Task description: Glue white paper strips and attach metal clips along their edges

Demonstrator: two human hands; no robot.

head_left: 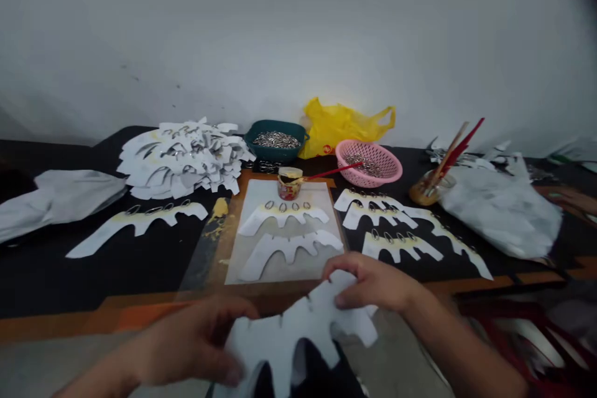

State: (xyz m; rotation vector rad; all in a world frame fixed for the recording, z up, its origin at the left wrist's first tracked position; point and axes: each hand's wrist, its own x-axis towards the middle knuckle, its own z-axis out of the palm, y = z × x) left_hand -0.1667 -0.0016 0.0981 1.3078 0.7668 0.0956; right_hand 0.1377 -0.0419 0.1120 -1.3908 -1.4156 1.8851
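My right hand [375, 283] pinches the right end of a white scalloped cut-out piece [298, 326], which has short slits along its upper edge. At the other end, the slightly blurred fingers and thumb of my left hand [191, 342] close around the same piece. It is held in front of the table edge. Just beyond lies a white sheet [233, 270] carrying a similar slit piece [291, 249]. Farther up the sheet is another piece [284, 217] with metal rings and yellowish glue. A small tub [289, 185] of glue stands at the sheet's top, a red stick [333, 170] leaning from it.
Ringed white pieces lie left [135, 224] and right [401, 245] of the sheet. Behind are a piece pile [181, 161], a teal basket [275, 152] and pink basket [373, 180] of metal rings, a yellow bag [345, 124], a brush jar [426, 189] and a white bag [504, 205].
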